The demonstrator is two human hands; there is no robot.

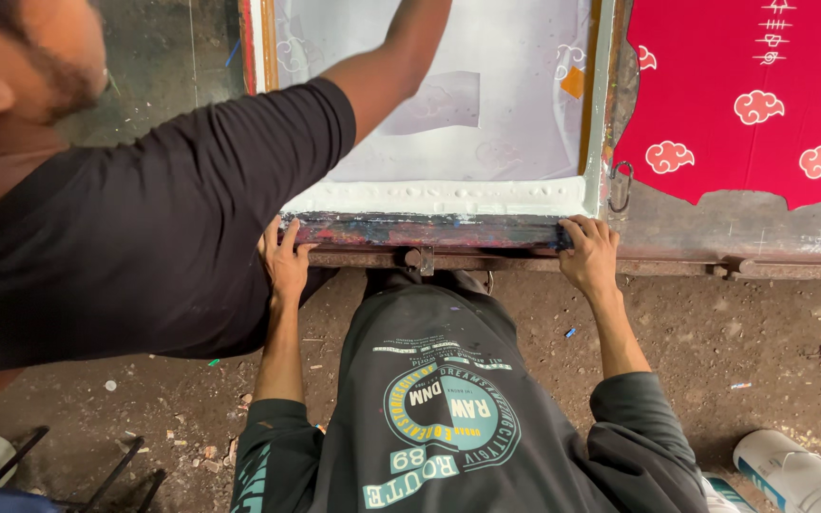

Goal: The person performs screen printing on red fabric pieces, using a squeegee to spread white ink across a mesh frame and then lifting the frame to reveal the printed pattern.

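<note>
Two hands hold a long paint-stained bar.

The bar (425,231) lies along the near edge of the printing screen (448,114). The left hand (285,258) grips its left end and the right hand (589,249) grips its right end. A red cloth (743,95) lies right of the screen.

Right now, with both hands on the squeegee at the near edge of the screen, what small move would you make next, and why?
Probably push the squeegee away across the screen: left hand and right hand grip its ends, and a ridge of white ink lies just beyond the blade.
</note>
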